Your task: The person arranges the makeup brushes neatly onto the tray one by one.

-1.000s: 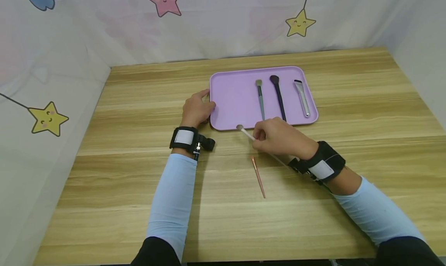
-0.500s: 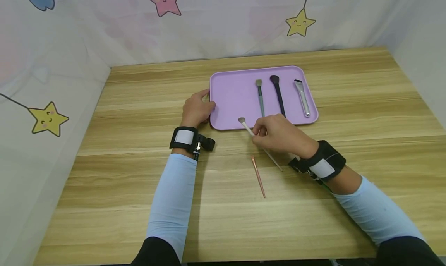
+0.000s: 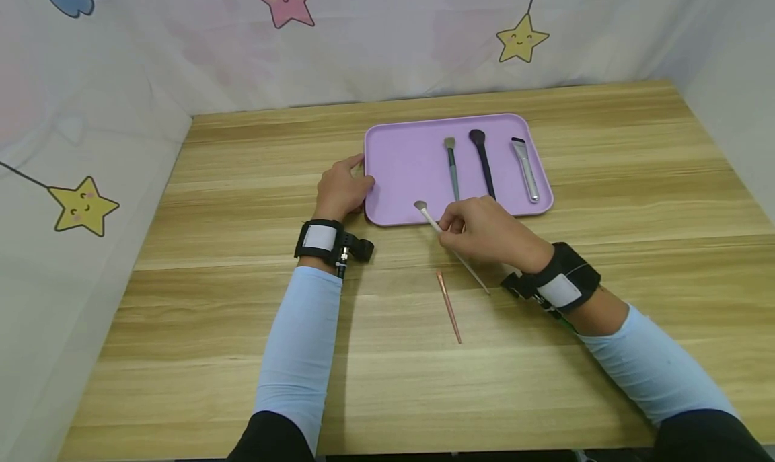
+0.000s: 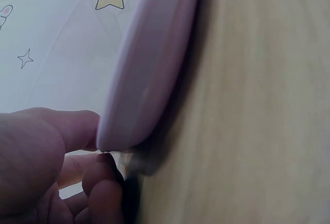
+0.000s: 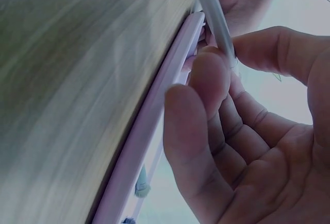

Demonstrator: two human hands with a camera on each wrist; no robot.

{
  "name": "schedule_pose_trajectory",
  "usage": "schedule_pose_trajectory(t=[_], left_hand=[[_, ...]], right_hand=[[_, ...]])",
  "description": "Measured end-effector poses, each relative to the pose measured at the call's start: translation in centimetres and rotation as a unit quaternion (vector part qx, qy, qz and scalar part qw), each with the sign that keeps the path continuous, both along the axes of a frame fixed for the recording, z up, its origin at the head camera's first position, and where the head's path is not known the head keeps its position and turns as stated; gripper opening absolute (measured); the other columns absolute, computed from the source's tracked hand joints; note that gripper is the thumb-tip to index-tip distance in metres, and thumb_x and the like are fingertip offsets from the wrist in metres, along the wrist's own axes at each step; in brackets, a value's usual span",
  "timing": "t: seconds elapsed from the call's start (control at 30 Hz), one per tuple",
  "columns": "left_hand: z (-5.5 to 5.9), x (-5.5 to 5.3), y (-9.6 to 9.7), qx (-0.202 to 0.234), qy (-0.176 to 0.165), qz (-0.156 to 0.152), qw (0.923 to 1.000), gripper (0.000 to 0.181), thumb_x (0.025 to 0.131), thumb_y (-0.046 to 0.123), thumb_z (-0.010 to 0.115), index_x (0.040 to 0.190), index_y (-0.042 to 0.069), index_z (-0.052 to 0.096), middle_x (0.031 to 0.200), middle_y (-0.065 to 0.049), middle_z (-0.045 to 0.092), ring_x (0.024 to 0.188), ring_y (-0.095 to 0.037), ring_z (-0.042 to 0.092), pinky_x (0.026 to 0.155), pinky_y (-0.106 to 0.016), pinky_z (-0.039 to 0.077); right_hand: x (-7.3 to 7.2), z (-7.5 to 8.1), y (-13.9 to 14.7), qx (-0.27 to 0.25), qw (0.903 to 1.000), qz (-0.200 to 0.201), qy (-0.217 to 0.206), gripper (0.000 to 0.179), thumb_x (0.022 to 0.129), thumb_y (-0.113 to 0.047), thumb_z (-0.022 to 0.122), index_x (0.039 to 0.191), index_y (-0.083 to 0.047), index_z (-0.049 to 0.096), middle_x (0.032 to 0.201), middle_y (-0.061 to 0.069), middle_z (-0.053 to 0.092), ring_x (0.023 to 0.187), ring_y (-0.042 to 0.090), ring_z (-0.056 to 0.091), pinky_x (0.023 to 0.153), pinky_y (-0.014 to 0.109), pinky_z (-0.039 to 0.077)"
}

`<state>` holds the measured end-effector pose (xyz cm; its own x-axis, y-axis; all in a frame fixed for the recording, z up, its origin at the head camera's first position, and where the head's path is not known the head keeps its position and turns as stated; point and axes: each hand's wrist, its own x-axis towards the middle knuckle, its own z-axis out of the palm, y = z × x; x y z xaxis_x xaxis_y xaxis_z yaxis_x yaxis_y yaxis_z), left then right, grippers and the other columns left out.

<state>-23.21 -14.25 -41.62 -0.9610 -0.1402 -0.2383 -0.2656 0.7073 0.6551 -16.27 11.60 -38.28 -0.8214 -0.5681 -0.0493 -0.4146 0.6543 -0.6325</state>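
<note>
My right hand point(image 3: 487, 232) pinches a white-handled makeup brush point(image 3: 465, 263) between thumb and fingers. The brush's grey-brown bristles point up-left over the near rim of a lilac tray point(image 3: 402, 173), while its handle end slants toward me. In the right wrist view, the pale handle point(image 5: 212, 15) lies between thumb and fingertips. At the tray's left end, my left hand point(image 3: 340, 189) grips the rim. The left wrist view shows its thumb against the tray edge point(image 4: 139, 90) and its other fingers curled below.
In the tray lie a green-handled brush point(image 3: 453, 169), a black brush point(image 3: 483, 159) and a silver brush point(image 3: 527, 173). A thin copper-coloured brush point(image 3: 449, 307) lies on the wooden table point(image 3: 212, 314) nearer to me. A printed cloth wall point(image 3: 387, 58) stands behind.
My right hand has moved slightly away from me, bringing the white brush's bristles from just before the tray to over its near rim. The left hand has stayed put.
</note>
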Motion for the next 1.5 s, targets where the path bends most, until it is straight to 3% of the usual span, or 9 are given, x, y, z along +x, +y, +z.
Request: schedule_pose_trajectory(t=[0.27, 0.8, 1.5], left_hand=[[0.02, -0.04, 0.02, 0.006, -0.007, 0.003, 1.0000, 0.060, 0.092, 0.024, 0.059, 0.151, 0.023, 0.050, 0.132, -0.014, 0.060, 0.056, -0.014, 0.061, 0.049, -0.026, 0.049], [0.04, 0.01, -0.02, 0.009, -0.009, 0.009, 0.9999, 0.060, 0.092, 0.024, 0.060, 0.151, 0.024, 0.051, 0.128, -0.014, 0.062, 0.056, -0.014, 0.062, 0.050, -0.026, 0.050], [-0.09, -0.10, 0.03, 0.013, -0.010, 0.008, 0.9998, 0.060, 0.092, 0.024, 0.060, 0.151, 0.024, 0.050, 0.125, -0.016, 0.063, 0.053, -0.013, 0.062, 0.049, -0.025, 0.051]], right_hand=[[-0.10, -0.03, 0.03, 0.000, 1.0000, -0.001, -0.003, 0.009, 0.087, -0.010, 0.069, 0.090, -0.004, 0.074, 0.071, -0.001, 0.064, 0.064, 0.013, 0.056, 0.060, 0.031, 0.047], [-0.54, -0.09, 0.04, 0.003, 0.9997, -0.023, 0.011, 0.014, 0.086, -0.011, 0.065, 0.092, -0.003, 0.076, 0.075, 0.002, 0.068, 0.067, 0.014, 0.060, 0.062, 0.031, 0.050], [-0.93, -0.33, 0.19, -0.003, 0.9993, -0.036, 0.009, 0.016, 0.088, -0.014, 0.066, 0.093, -0.002, 0.074, 0.065, -0.001, 0.064, 0.053, 0.012, 0.052, 0.051, 0.029, 0.041]])
